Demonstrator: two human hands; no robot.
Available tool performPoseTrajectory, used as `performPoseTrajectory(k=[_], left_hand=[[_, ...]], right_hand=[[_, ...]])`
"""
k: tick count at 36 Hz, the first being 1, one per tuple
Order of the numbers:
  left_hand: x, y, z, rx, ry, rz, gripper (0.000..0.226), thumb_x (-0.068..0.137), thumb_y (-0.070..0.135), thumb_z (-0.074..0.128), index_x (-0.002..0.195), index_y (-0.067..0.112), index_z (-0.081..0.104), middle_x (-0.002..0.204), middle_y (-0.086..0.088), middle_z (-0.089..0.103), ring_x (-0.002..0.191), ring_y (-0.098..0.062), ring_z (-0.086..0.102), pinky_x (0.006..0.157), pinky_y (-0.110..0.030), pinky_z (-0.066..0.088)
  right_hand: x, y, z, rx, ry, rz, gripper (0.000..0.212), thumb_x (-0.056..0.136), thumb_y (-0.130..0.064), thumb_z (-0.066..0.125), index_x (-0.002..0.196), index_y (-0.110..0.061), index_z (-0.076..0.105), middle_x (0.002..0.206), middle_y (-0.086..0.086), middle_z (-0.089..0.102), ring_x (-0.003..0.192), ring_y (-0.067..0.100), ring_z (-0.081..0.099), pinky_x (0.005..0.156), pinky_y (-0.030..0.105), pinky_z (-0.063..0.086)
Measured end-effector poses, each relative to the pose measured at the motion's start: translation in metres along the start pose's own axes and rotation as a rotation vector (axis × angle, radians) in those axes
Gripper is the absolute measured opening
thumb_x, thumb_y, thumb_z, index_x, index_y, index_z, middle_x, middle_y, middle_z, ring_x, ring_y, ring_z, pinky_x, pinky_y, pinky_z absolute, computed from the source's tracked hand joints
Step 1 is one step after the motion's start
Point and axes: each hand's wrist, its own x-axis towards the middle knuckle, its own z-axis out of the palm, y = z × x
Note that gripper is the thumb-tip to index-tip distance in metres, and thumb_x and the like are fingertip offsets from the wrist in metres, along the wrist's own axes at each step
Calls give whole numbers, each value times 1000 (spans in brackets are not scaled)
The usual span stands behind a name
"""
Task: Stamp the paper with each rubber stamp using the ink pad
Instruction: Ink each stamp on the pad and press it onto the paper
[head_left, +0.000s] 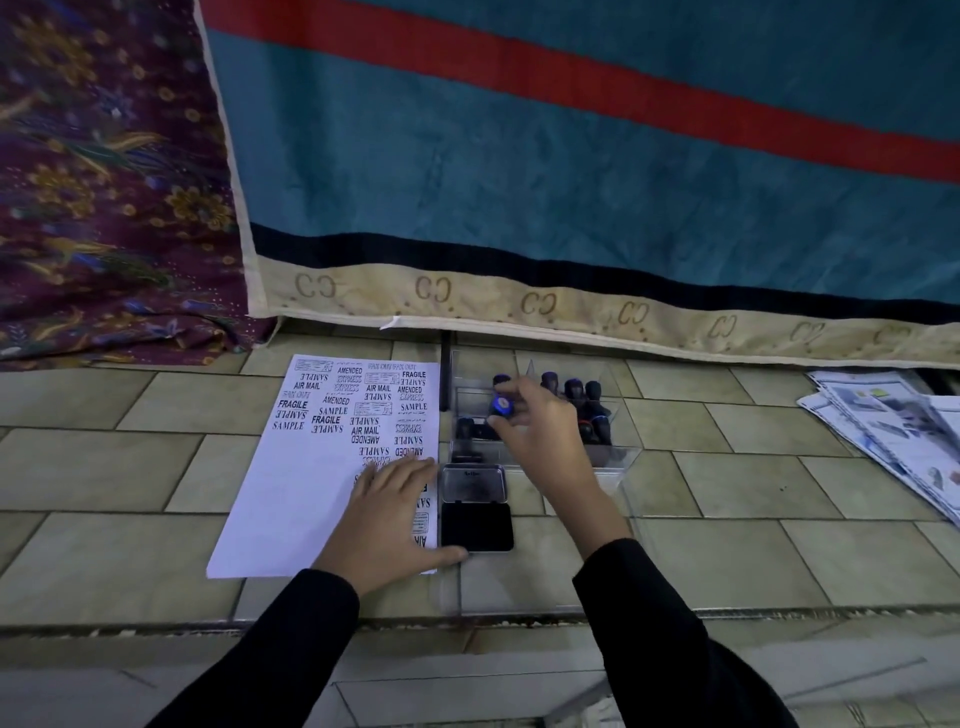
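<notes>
- Tiled floor (156, 467) carries everything in the head view, with a teal and red cloth (571, 156) hanging behind and a patterned purple fabric (104, 182) to the left; a loose stack of printed sheets (883, 431) lies well apart on the right.
- Paper (311, 478) lies flat on the floor, its far half and right edge crowded with black impressions such as FRAGILE, SAMPLE and AIR MAIL, while the near left part is bare.
- Left hand (387, 514) rests palm down on the paper's near right area, fingers spread and released, thumb reaching toward the pad; I judge this is to pin the sheet so it cannot slide under a stamp.
- Ink pad (477, 526) sits just beside the paper's right edge with its hinged lid (474, 483) folded back, so the dark pad is exposed and close to both sheet and stamps.
- Clear tray (618, 457) stands beyond the pad and holds the rubber stamps (584, 400) upright, dark knobs up, which keeps the handles easy to pinch.
- Right hand (540, 436) reaches into the tray, fingers clenched around a blue-capped stamp (501, 404) by its knob; whether it is being lifted out or set back I cannot tell.
- Next likely call: a press on the pad, then onto bare paper.
</notes>
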Motion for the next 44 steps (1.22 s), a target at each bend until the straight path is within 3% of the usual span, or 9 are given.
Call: performPoseTrajectory(k=[5,13,30,36,44], left_hand=[[0,-1,4,-15,18,6,110,57,91,43,147,30,29,154,15,28,143,-3,16,120,-36,-3],[-2,-1,4,9,27,22,101,60,90,43,142,33,34,152,16,29,142,-4,18,120,-38,0],[-1,-2,6,2,29,18,104,58,92,41,144,33,32,152,14,30,143,-5,19,120,-38,-1],[-2,-2,6,-3,44,24,101,59,90,44,141,32,36,151,13,32,142,-6,21,120,-38,1],[-2,0,5,-2,31,18,103,59,90,43,144,33,32,153,14,30,143,-5,19,119,-37,-2]], right_hand=[[-27,-11,-6,10,-37,-108,26,79,-7,73,104,-7,67,99,8,67,81,15,67,75,12,53],[-58,-12,0,-1,-126,-125,27,80,-7,71,106,-8,67,103,8,67,89,16,66,83,27,56],[-77,-15,8,-101,-152,-154,17,78,-9,72,94,-6,68,92,8,66,78,18,64,74,30,55],[-67,-21,12,-104,-136,-77,12,79,-8,71,89,-4,68,90,11,66,72,22,62,69,34,54],[-73,-17,11,-116,-195,-49,13,76,-8,74,87,-5,68,91,10,67,77,22,64,74,38,56]])
